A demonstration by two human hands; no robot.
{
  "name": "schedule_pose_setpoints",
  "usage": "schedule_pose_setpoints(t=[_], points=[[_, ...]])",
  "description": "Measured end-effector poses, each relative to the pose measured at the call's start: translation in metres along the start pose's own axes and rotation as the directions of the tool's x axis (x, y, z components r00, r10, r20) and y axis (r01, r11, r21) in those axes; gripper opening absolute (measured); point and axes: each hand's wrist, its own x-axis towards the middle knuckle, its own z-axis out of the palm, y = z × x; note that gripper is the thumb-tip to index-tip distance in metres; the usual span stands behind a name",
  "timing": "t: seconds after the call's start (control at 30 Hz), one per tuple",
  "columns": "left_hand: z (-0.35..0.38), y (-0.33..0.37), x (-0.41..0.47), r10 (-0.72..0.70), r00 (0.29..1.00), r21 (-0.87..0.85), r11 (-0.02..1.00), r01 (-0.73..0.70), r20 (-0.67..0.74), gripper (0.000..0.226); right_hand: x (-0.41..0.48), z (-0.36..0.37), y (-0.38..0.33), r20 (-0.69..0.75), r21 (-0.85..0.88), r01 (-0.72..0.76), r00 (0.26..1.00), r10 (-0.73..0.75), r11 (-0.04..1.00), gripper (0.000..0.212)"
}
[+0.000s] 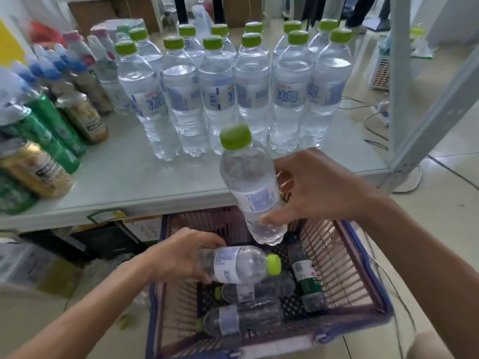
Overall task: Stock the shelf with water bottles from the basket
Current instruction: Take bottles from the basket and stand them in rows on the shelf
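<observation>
Bottle [250, 187] gripped by right hand [318, 187] fingers above shelf [129, 185] edge, left hand [181, 255] clasping basket [363, 275] bottle [241, 265]

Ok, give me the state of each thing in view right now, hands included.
Right hand: gripping a raised water bottle, cap up, tilted.
Left hand: gripping a second bottle, lying sideways.
Basket: still holds bottles.
Shelf: two rows of water bottles upright.

The water bottles [181, 99] are clear, glossy plastic with ribbed lower parts, matt green plastic caps [235, 137] and thin printed labels. The basket [357, 268] is slatted plastic. The shelf [124, 174] looks smooth, matt and pale grey, its post [404, 73] painted metal.
</observation>
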Motion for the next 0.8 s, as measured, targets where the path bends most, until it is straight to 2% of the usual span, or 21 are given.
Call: schedule_pose_setpoints(t=[0.2,0.27,0.33,0.43,0.53,0.67,0.8], points=[[-0.036,0.027,-0.022,-0.009,0.999,-0.308,0.951,-0.001,-0.032,0.073,0.007,-0.032,-0.01,-0.16,0.039,0.069,0.985,-0.061,0.997,0.043],[-0.048,0.031,-0.029,-0.023,0.994,-0.385,0.923,-0.021,-0.11,0.077,0.014,-0.038,-0.012,-0.212,0.061,0.062,0.976,-0.047,0.996,0.044],[-0.062,0.034,-0.033,-0.065,0.963,-0.442,0.895,-0.059,-0.26,0.076,0.023,-0.043,-0.012,-0.281,0.092,0.044,0.96,-0.016,0.995,0.046],[-0.08,0.037,-0.036,-0.098,0.865,-0.525,0.826,-0.206,-0.493,0.07,0.04,-0.039,-0.013,-0.368,0.149,0.027,0.929,0.03,0.989,0.052],[-0.093,0.032,-0.032,-0.139,0.75,-0.56,0.754,-0.344,-0.647,0.067,0.059,-0.022,-0.012,-0.414,0.172,-0.004,0.907,0.076,0.985,0.054],[-0.099,0.023,-0.018,-0.255,0.627,-0.605,0.663,-0.441,-0.736,0.069,0.087,0.007,-0.01,-0.421,0.234,-0.079,0.89,0.174,0.969,0.056],[-0.097,0.023,0.0,-0.372,0.502,-0.608,0.636,-0.475,-0.781,0.06,0.107,0.032,-0.015,-0.418,0.287,-0.111,0.879,0.229,0.951,0.063]])
